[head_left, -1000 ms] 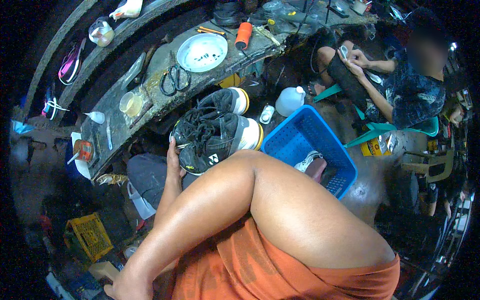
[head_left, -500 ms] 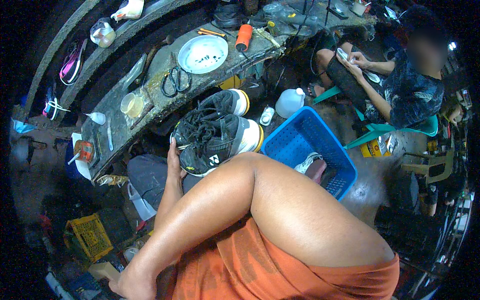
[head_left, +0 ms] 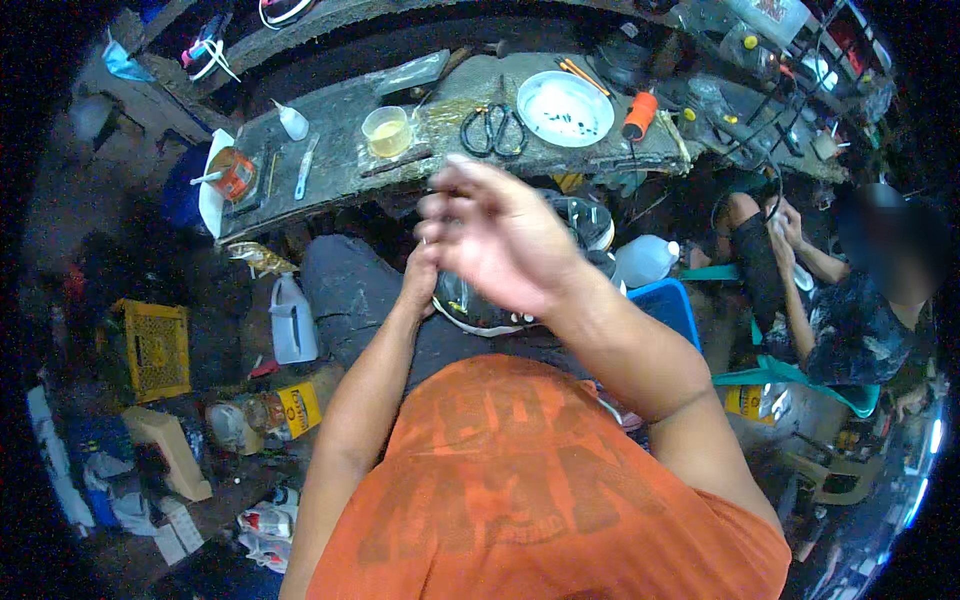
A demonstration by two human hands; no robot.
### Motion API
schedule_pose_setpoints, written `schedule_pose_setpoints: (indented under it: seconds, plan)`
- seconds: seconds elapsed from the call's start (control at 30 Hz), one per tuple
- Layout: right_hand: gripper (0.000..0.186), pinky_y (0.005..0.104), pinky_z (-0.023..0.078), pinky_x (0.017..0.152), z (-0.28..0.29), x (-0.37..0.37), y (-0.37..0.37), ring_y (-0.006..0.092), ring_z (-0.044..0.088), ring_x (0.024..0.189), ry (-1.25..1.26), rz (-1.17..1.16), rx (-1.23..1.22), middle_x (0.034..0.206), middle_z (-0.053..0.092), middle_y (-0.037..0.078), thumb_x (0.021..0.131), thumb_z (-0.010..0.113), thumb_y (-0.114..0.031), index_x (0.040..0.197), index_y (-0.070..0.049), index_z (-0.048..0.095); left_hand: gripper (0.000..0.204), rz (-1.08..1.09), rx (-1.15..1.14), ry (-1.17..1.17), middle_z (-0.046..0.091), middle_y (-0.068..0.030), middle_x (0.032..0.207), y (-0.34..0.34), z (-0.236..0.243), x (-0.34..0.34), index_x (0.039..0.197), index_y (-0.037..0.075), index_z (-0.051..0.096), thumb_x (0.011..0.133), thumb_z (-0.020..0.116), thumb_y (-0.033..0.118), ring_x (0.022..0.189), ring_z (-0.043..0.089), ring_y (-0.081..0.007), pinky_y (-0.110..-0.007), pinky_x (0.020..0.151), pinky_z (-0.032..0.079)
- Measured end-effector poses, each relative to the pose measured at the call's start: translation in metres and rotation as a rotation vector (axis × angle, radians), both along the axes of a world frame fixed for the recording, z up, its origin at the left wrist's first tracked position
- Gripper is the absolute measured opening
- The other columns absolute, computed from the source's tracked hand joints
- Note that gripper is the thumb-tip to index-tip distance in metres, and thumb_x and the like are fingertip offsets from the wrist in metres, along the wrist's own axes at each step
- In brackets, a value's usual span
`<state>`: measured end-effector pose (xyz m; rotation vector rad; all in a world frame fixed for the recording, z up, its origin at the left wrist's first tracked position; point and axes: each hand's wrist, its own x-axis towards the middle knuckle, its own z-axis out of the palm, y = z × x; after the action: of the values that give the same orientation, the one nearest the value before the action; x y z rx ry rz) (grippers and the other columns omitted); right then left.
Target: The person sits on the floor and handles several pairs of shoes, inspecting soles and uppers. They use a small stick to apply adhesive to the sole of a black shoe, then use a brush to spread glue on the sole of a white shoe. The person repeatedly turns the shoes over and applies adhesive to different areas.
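Observation:
A pair of black sneakers [head_left: 480, 314] with laces and pale soles rests on my lap, largely hidden behind my right hand. My left hand [head_left: 424, 268] grips the near shoe at its left side; its fingers are partly covered. Above the shoes my right hand [head_left: 500, 235] is raised, palm showing, with loosely bent fingers apart and slightly blurred. I see nothing in it. On the workbench [head_left: 340, 170] just beyond lie black-handled scissors [head_left: 493, 131] and a clear tub of yellowish liquid [head_left: 387, 132].
The bench also holds a white dish with dark bits [head_left: 560, 95], an orange cylinder [head_left: 639, 116], a squeeze bottle [head_left: 291, 120] and an orange jar [head_left: 232, 174]. A blue basket [head_left: 668, 302] and a white jug [head_left: 647, 260] stand right. Another person [head_left: 850, 310] sits far right.
My right hand has swung from the lower left up and forward over the shoes. The left hand stays on the shoe. The view has turned, shifting the bench items rightward.

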<state>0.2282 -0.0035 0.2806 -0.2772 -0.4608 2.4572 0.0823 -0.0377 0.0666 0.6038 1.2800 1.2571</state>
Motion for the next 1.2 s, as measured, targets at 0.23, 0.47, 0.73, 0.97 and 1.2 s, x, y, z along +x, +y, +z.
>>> schedule_pose_setpoints:
  seconds: [0.23, 0.47, 0.73, 0.97, 1.2]
  plan:
    - [0.026, 0.0371, 0.053, 0.081, -0.015, 0.07, 0.015, 0.0216, 0.06, 0.088, -0.159, -0.25, -0.057, 0.093, 0.063, 0.008, 0.104, 0.055, -0.032, 0.098, -0.008, 0.063, 0.037, -0.066, -0.017, -0.14, 0.069, -0.0046, 0.117, 0.012, -0.005, 0.0, 0.129, 0.005, 0.061, 0.105, 0.057, 0.032, 0.102, 0.064, -0.0136, -0.032, 0.092, 0.05]
    - [0.023, 0.0372, 0.052, 0.08, -0.006, 0.095, 0.006, 0.0199, 0.058, 0.085, -0.35, -0.365, 0.097, 0.092, 0.06, 0.006, 0.104, 0.056, -0.028, 0.1, -0.007, 0.062, 0.039, -0.097, -0.134, -0.301, 0.069, -0.0058, 0.118, 0.004, 0.003, -0.002, 0.13, 0.005, 0.061, 0.105, 0.056, 0.034, 0.103, 0.066, -0.0159, -0.035, 0.093, 0.053]
    - [0.052, 0.0388, 0.057, 0.069, -0.024, 0.171, -0.061, 0.0248, 0.063, 0.07, -0.699, -0.605, 1.011, 0.075, 0.059, 0.012, 0.102, 0.056, -0.047, 0.077, -0.002, 0.056, 0.041, 0.054, -0.106, -0.253, 0.071, -0.0103, 0.111, 0.0, -0.005, -0.011, 0.121, 0.003, 0.064, 0.103, 0.056, 0.039, 0.092, 0.07, -0.0211, -0.038, 0.082, 0.058]
    - [0.045, 0.0423, 0.057, 0.075, -0.14, 0.194, -0.1, 0.0283, 0.064, 0.074, -1.178, -0.407, 1.235, 0.078, 0.061, 0.015, 0.099, 0.057, -0.038, 0.077, 0.001, 0.058, 0.042, 0.033, -0.115, -0.167, 0.071, -0.009, 0.108, -0.001, -0.001, -0.015, 0.119, 0.002, 0.065, 0.103, 0.057, 0.041, 0.091, 0.07, -0.0195, -0.036, 0.079, 0.058]
    - [0.039, 0.0441, 0.047, 0.066, -0.186, 0.237, -0.101, 0.0331, 0.058, 0.072, -1.72, -0.154, 0.97, 0.08, 0.059, 0.02, 0.102, 0.058, -0.031, 0.082, 0.002, 0.058, 0.042, 0.013, -0.065, -0.093, 0.07, -0.0071, 0.109, -0.003, 0.007, -0.013, 0.123, 0.004, 0.064, 0.103, 0.056, 0.04, 0.089, 0.068, -0.0177, -0.033, 0.078, 0.056]
